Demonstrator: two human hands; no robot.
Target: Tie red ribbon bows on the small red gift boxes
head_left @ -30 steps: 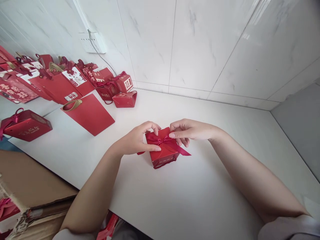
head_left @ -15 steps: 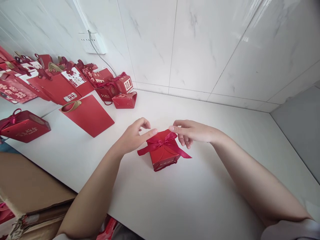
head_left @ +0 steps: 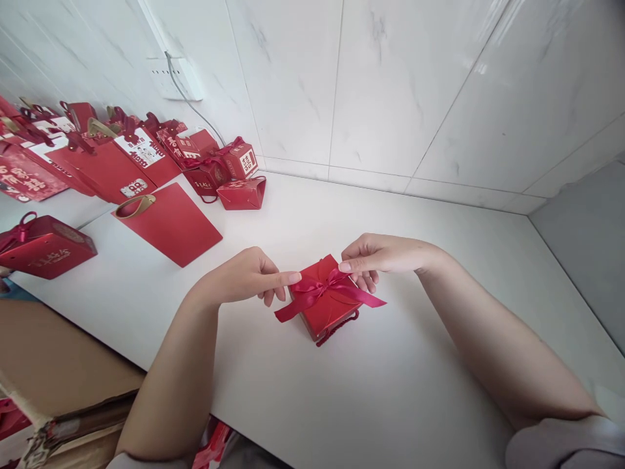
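Observation:
A small red gift box [head_left: 326,311] lies on the white counter [head_left: 390,378], tied with a dark pink ribbon bow [head_left: 322,290] on its top. My left hand [head_left: 244,279] is at the box's left side, thumb and forefinger pinched on the bow's left loop. My right hand [head_left: 378,258] is at the box's far right corner, fingers pinched on the bow's right loop. One ribbon tail trails right over the counter, another hangs off the left edge of the box.
Several red gift boxes and bags [head_left: 146,146] stand along the wall at the far left, with a flat red bag [head_left: 170,220] and a small open box [head_left: 243,192] nearer. A brown cardboard carton [head_left: 53,371] sits below the counter's left edge. A wall socket [head_left: 176,78] has a cable.
Both hands let go of the bow and spread, then closed again on its loops. The box shifted slightly right and toward me, and turned a little.

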